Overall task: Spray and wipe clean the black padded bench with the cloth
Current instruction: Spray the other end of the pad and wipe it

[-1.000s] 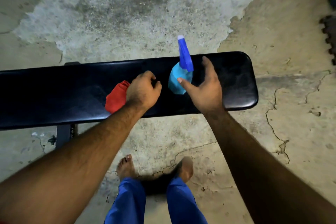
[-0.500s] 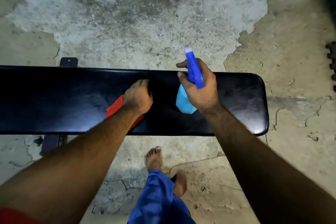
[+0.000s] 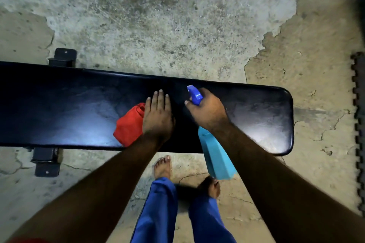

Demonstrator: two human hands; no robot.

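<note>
The black padded bench (image 3: 59,104) runs across the view from the left edge to a rounded right end. A red cloth (image 3: 129,124) lies crumpled on its middle near the front edge. My left hand (image 3: 158,113) lies flat with its fingers stretched out, pressing on the cloth's right part. My right hand (image 3: 207,110) grips the neck of a spray bottle with a dark blue head (image 3: 194,94) and a light blue body (image 3: 216,156). The bottle is lifted and tilted, its nozzle pointing at the bench top just right of my left hand.
Black metal bench feet show at the back left (image 3: 63,57) and front left (image 3: 46,162). The floor is cracked, patchy concrete. A toothed black mat edge (image 3: 358,124) runs down the right side. My bare feet (image 3: 163,165) and blue trousers stand close to the bench front.
My right hand closed on the spray bottle, lifted it off the bench and tilted its nozzle down toward the pad. My left hand flattened out on the red cloth.
</note>
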